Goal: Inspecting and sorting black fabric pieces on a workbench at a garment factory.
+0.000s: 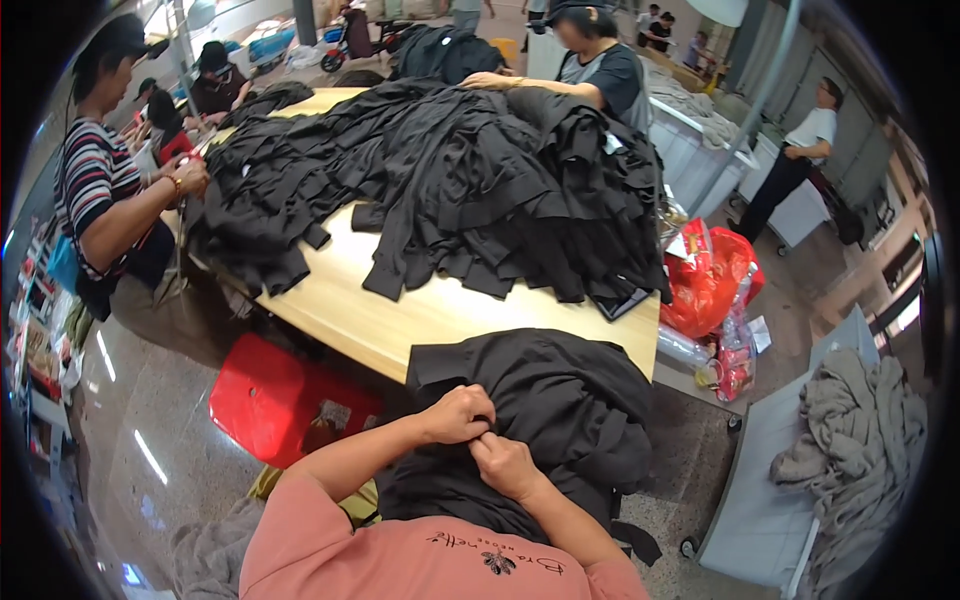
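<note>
Your left hand (458, 414) and right hand (505, 464) meet just in front of your chest, knuckles almost touching. Both are closed, fingers curled tight and pinching a fold of the black garment (540, 420) that lies bunched in your lap. That garment spills from your hands up toward the near edge of the table (400, 310) and hangs down on your right side.

To your left, just below the table edge, a red stool (265, 395) stands on the floor. To your right, a grey cart (770, 480) holds a heap of grey cloth (850, 440). Beside the table's right corner sits a red bag (710, 275).

On the table, a large pile (450, 180) of black garments covers most of the top, leaving bare wood on the near side. A dark phone (622, 303) lies at the pile's near right edge.

At the table's left, a person in a striped shirt (95, 185) has a hand on the pile. At the far side, another person in a grey top (605, 75) reaches an arm across the heap. Further right, a person in a white shirt (810, 135) stands well apart from the table.
</note>
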A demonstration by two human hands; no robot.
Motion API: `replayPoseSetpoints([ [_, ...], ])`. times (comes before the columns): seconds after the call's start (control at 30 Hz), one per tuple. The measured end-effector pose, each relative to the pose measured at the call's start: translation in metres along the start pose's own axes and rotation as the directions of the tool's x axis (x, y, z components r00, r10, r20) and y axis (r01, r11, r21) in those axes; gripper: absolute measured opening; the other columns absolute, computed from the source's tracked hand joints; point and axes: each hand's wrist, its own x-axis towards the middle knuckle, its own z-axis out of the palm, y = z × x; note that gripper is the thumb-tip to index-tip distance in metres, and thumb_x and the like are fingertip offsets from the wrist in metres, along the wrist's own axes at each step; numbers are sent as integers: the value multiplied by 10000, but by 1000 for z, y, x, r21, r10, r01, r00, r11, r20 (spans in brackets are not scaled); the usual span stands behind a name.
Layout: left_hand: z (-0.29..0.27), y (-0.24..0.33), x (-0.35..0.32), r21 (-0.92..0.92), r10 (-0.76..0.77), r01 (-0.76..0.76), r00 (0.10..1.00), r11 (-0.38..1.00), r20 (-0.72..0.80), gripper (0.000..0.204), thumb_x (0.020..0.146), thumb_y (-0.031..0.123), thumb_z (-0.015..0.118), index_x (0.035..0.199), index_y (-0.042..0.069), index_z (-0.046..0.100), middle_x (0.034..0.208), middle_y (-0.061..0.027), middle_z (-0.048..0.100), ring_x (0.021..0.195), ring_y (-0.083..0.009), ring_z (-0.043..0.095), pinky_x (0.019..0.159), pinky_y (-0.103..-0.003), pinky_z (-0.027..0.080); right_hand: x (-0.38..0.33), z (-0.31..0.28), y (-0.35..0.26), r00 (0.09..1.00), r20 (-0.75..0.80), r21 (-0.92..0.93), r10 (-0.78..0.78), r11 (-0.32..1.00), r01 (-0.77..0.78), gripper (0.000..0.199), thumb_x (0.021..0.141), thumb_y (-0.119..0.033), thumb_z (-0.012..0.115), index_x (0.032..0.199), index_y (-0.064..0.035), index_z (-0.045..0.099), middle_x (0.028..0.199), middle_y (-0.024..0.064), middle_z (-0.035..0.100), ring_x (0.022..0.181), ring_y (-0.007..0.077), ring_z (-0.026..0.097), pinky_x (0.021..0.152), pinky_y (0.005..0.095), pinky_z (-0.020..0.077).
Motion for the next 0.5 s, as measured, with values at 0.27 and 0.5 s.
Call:
replayPoseSetpoints([
  [0.27, 0, 0, -4, -71, -158, 168, 979, 983, 132, 104, 581, 70, 613, 677, 31, 615, 673, -105, 587, 727, -268, 547, 653, -343, 450, 1, -9, -3, 974, -196, 54, -109, 991, 122, 122, 646, -2, 541, 765, -24, 551, 671, 51, 521, 451, 176, 496, 422, 274, 414],
  [0.5, -6, 7, 2, 38, -138, 133, 970, 990, 199, 143, 573, 80, 617, 705, 25, 632, 668, -121, 584, 689, -275, 558, 618, -342, 449, -6, -10, 2, 972, -230, 82, -49, 994, 70, 126, 643, 9, 560, 763, -26, 548, 693, 63, 543, 482, 189, 522, 453, 272, 440],
])
